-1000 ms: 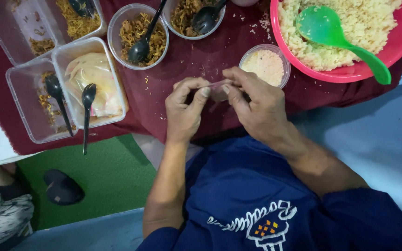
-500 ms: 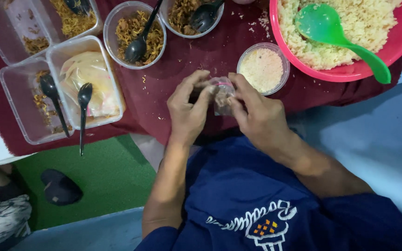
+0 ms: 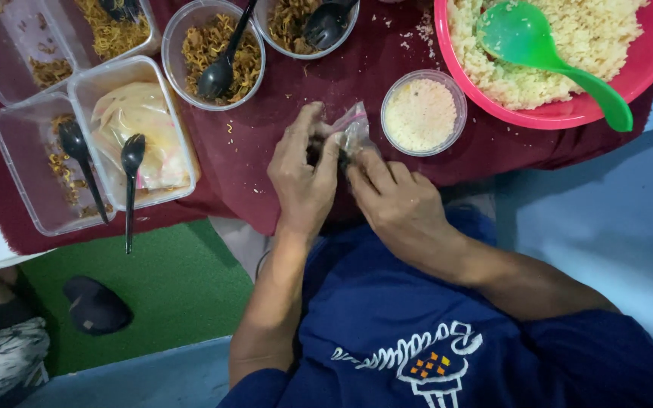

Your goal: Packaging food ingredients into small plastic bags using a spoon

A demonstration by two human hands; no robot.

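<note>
Both hands pinch 1 small clear bag [image 3: 353, 132] over the red-clothed table [image 3: 281, 143] — the left hand [image 3: 304, 177] and right hand [image 3: 394, 200] each have their grip pressed on its top, fingertips meeting. Just right of it stands 1 tub of crumbs [image 3: 423, 113]. Beyond: 1 pink bowl [image 3: 568, 113] of rice with 1 green spoon [image 3: 546, 57], 2 round noodle cups [image 3: 213, 53], 3 rectangular boxes [image 3: 32, 162] — and 5 black spoons [image 3: 128, 181].
</note>
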